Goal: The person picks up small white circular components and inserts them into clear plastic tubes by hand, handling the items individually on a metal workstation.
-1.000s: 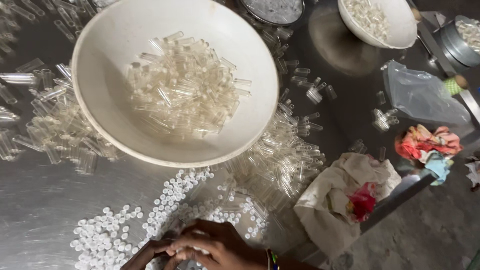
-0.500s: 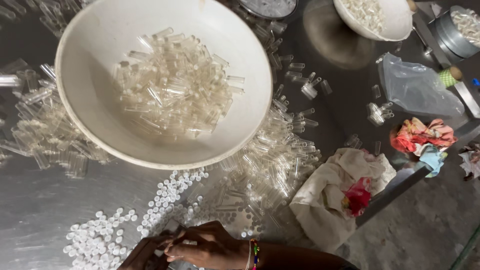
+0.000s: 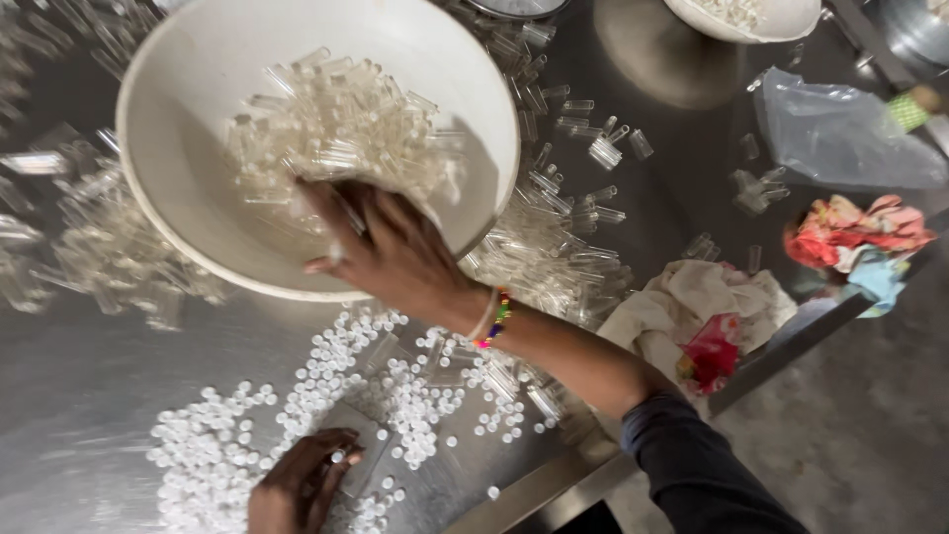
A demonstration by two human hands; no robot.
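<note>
My right hand (image 3: 390,252) reaches into the big white bowl (image 3: 188,213), fingers spread over the heap of clear plastic tubes (image 3: 336,133) inside; a coloured bead bracelet (image 3: 497,318) is on its wrist. My left hand (image 3: 297,485) is low at the near edge of the metal table, pinching a clear tube (image 3: 358,445) among the small white caps (image 3: 213,455) scattered there. Motion blurs the right hand, and I see nothing gripped in it.
Loose clear tubes (image 3: 554,247) lie piled right of the bowl and others (image 3: 109,247) left of it. A white cloth (image 3: 692,307) with red fabric, a colourful rag (image 3: 860,232), a clear plastic bag (image 3: 840,133) and a second white bowl (image 3: 751,15) are at the right.
Both hands were together at the near edge over the caps. My right hand has since swung up into the bowl; the left stays low among the caps.
</note>
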